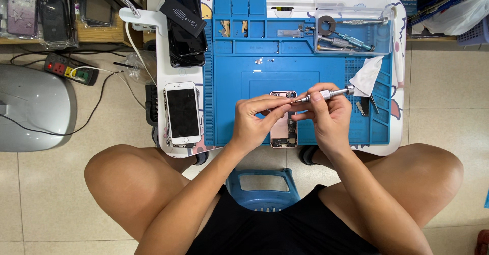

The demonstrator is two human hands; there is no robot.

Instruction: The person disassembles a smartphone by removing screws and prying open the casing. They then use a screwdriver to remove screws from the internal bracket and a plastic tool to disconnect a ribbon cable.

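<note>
An opened pink phone body (284,132) lies on a blue work mat (229,107), its insides facing up. My right hand (326,117) grips a silver screwdriver (326,94) held nearly level, its tip pointing left over the phone's upper end. My left hand (257,120) rests on the phone's left side, fingers pinched close to the screwdriver tip. Whether anything sits between those fingers I cannot tell.
A white phone screen (182,113) lies face up on the small white table (162,71), left of the mat. A stack of dark phones with a black battery (186,23) sits behind it. A clear box (354,25) of tools stands at the back right, a white cloth (367,76) beside it. A power strip (70,69) lies on the tiled floor.
</note>
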